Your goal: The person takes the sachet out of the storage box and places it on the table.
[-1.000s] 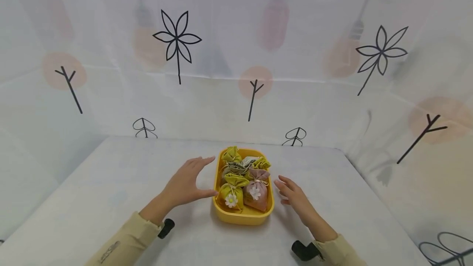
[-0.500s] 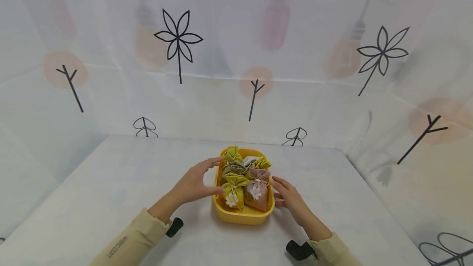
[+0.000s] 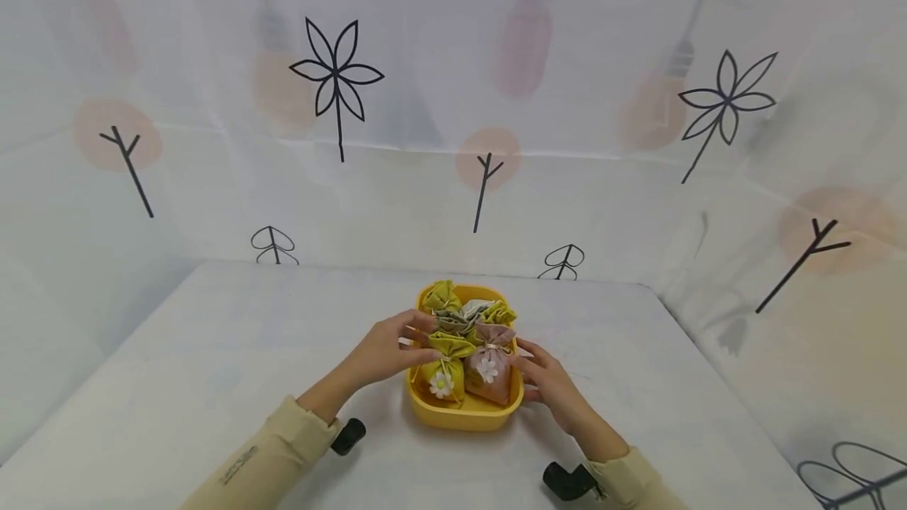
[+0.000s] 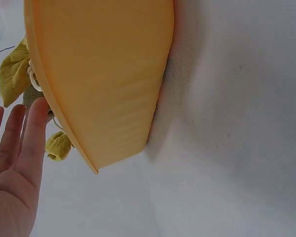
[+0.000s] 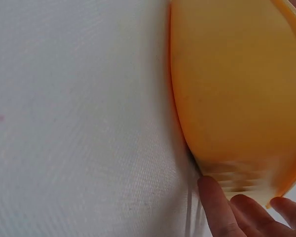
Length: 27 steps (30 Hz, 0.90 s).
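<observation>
Sachets with gathered necks sat inside the yellow plastic tub, which stood on the white table at the frame's lower centre. From my remote seat, I saw the left hand at its left rim, fingers loosely spread, gripping nothing. The right hand lay along its right wall, fingers extended, likewise gripping nothing; whether it touched the pink sachet, I couldn't tell. I judged the handling barely begun: both hands were in position, but a firm hold remained undone.
</observation>
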Motion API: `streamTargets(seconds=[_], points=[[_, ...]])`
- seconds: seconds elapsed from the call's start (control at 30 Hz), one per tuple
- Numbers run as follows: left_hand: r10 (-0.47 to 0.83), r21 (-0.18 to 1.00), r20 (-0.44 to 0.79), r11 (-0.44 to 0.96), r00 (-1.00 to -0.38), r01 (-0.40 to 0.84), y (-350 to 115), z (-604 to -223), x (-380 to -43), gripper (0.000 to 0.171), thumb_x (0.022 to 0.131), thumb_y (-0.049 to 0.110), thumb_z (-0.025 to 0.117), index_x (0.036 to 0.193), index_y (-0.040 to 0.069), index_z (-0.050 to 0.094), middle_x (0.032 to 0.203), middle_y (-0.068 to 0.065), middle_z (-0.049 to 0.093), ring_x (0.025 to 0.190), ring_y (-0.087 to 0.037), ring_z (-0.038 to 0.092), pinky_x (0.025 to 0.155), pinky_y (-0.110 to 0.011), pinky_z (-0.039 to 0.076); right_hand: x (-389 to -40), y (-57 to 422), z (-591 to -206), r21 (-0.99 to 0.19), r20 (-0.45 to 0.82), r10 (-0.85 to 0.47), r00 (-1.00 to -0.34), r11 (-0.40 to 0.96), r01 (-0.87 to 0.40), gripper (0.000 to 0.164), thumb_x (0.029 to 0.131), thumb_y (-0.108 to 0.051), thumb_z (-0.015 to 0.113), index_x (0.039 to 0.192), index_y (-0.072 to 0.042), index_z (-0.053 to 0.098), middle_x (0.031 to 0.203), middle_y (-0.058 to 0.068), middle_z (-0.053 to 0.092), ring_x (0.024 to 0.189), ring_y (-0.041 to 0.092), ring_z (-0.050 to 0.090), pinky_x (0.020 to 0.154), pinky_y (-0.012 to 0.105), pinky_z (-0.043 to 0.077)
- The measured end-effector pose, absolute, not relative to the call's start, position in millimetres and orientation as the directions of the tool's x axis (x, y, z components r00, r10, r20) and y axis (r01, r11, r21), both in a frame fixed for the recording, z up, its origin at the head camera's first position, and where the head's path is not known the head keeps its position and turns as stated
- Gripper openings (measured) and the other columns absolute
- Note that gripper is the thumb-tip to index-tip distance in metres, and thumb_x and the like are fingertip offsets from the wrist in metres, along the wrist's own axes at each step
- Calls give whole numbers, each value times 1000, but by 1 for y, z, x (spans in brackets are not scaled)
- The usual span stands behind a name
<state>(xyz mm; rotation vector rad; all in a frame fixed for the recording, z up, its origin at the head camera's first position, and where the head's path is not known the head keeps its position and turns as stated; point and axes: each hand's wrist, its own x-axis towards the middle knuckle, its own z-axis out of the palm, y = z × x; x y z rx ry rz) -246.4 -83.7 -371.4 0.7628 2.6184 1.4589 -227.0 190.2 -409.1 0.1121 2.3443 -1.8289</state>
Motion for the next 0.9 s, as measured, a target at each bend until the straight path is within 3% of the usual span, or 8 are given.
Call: streamTargets(seconds=[0.47,0.9], points=[[435,796,112,498,-893,343,-71,-374,-255,27,86,30,68,110,17,65,105,1,62,91,-17,58,78,-33,51,-226,189,-412,-956,-181,-43,-983,242,165,59,89,-22,57,140,-2,36,133,28,42,100,26,59,76,38,53],[385,846,112,447,-916,292,-70,-380,-257,15,89,23,64,101,14,67,98,1,63,87,-16,59,74,-30,52,-226,190,-413,-965,-187,-58,-981,199,172,56,91,-19,56,140,-1,37,133,27,42,98,26,60,77,41,53]])
